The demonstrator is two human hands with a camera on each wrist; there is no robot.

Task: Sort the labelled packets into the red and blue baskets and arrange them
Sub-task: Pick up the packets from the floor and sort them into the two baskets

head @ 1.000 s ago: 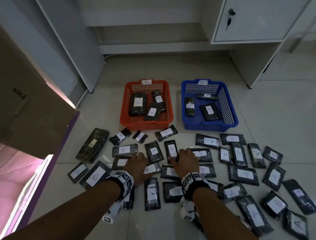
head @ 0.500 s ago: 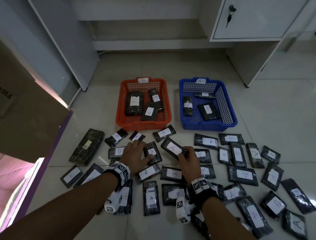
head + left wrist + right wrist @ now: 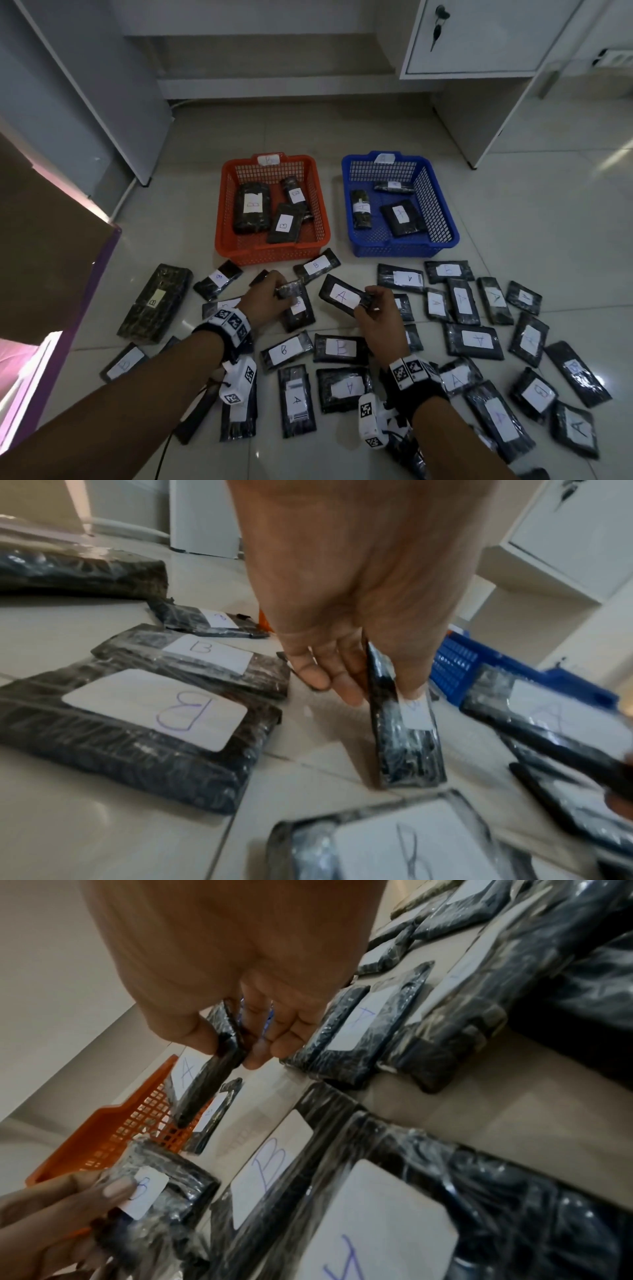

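Observation:
Many black wrapped packets with white A or B labels lie on the tiled floor. My left hand holds a small B packet lifted off the floor, thumb on its label. My right hand pinches one end of an A packet, held tilted above the pile. Beyond the hands stand the red basket with three B packets and the blue basket with three A packets.
A cardboard box stands at the left. A white cabinet and desk panels rise behind the baskets. A large B packet lies left of my left hand. Loose packets cover the floor to the right.
Both hands have risen from the floor. The right one lifted the A packet; the left one picked up the small B packet and moved up toward the red basket.

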